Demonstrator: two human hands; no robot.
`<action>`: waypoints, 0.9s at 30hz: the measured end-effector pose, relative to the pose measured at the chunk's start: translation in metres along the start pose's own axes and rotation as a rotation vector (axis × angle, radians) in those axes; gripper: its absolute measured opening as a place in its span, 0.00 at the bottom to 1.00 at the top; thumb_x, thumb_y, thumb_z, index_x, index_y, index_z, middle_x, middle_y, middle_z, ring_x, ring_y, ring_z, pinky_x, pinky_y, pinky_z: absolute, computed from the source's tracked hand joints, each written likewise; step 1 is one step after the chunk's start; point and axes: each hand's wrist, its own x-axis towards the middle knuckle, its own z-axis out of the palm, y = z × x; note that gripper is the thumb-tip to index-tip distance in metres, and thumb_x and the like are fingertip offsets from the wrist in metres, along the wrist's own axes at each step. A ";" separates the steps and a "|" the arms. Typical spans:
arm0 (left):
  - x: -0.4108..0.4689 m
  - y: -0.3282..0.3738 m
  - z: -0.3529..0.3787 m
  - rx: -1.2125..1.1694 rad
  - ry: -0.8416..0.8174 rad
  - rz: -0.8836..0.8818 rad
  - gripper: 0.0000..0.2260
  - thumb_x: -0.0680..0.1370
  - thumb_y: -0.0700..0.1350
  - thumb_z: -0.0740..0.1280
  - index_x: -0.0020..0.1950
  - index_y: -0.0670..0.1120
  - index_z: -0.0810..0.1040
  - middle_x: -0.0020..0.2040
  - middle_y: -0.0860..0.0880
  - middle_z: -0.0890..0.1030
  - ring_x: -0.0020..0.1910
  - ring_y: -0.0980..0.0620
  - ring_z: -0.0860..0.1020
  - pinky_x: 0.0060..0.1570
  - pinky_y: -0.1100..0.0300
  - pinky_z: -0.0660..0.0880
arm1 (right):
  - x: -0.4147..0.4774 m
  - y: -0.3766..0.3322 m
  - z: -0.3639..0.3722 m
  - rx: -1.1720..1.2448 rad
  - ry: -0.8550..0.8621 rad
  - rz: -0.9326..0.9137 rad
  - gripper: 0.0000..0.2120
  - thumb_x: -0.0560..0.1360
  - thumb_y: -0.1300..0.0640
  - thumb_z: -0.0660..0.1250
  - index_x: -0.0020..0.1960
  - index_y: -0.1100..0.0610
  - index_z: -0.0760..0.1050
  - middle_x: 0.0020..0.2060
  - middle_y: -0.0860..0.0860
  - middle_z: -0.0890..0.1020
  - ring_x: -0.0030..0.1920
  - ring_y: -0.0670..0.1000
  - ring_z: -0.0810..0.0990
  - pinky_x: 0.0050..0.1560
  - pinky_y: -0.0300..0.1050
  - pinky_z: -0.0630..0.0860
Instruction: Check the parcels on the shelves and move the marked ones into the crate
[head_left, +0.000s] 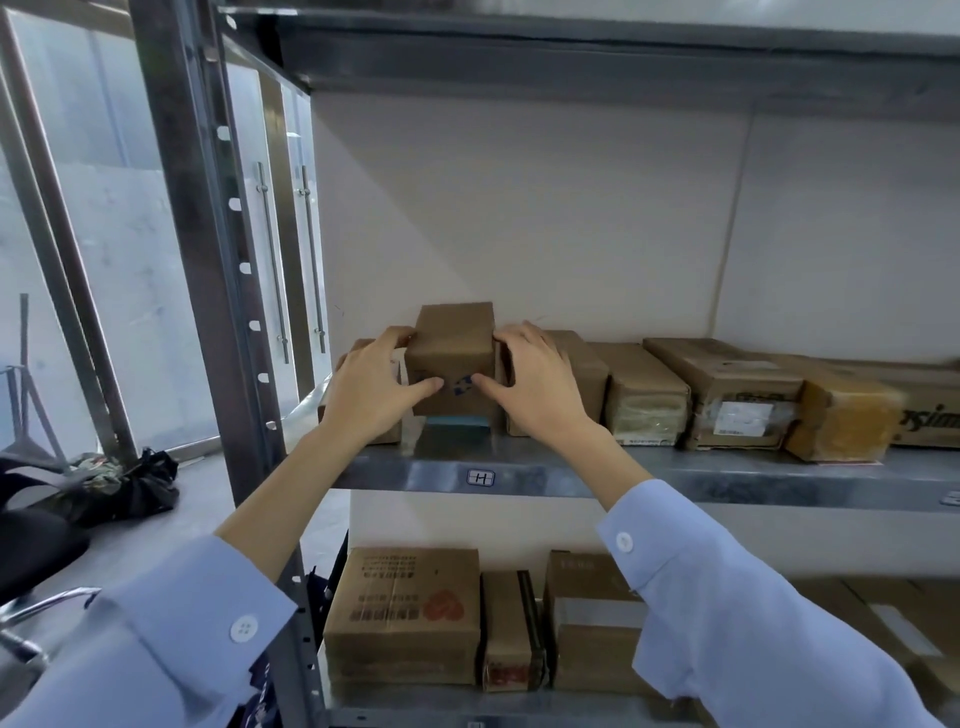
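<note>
Hands grip one small brown parcel (451, 353) from both sides: the left hand (371, 387) wraps its left face with the thumb across the front, and the right hand (535, 382) mirrors it on the right face. Both are closed on the cardboard, fingers curled toward the rear. The parcel sits at the left end of the upper shelf (675, 473), raised above its neighbours and tilted slightly back; it appears to rest on a teal object (457, 422), though the contact is partly hidden.

Procedure for the step in hand:
- Keep pressure even on both side faces so the box does not twist.
- Turn the front face toward the eyes. A blue mark (464, 384) shows between the thumbs, too blurred to read.
- Lift clear before drawing it out, so that the object beneath is not dragged.

Clearances:
- The steel upright (208, 249) stands just beside the left forearm; draw the parcel straight toward the body, not leftward.
- A row of boxes (649, 395) touches or nearly touches the right hand, leaving little sideways room.
- Overhead room to the next shelf (571, 57) is generous.
- The shelf's front lip lies just below the wrists.
- The crate is not in view.
</note>
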 end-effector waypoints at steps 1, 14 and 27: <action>0.000 0.002 -0.001 -0.045 0.030 0.001 0.29 0.72 0.54 0.74 0.70 0.48 0.70 0.65 0.48 0.77 0.64 0.45 0.73 0.64 0.48 0.69 | 0.000 -0.002 -0.002 0.039 0.030 0.008 0.27 0.76 0.46 0.69 0.70 0.55 0.69 0.68 0.53 0.73 0.73 0.55 0.65 0.71 0.56 0.62; 0.002 0.033 -0.021 -0.590 0.135 -0.091 0.16 0.76 0.49 0.72 0.61 0.47 0.75 0.55 0.55 0.78 0.55 0.57 0.77 0.57 0.63 0.75 | 0.000 -0.019 -0.032 0.495 0.003 0.089 0.31 0.76 0.41 0.68 0.73 0.53 0.64 0.68 0.49 0.74 0.67 0.49 0.72 0.66 0.49 0.72; -0.001 0.037 -0.024 -0.598 0.095 -0.038 0.37 0.69 0.37 0.78 0.74 0.48 0.66 0.69 0.49 0.73 0.64 0.51 0.74 0.59 0.58 0.74 | -0.002 -0.019 -0.038 0.451 0.039 0.046 0.43 0.74 0.58 0.74 0.80 0.49 0.52 0.66 0.49 0.71 0.57 0.51 0.78 0.60 0.55 0.77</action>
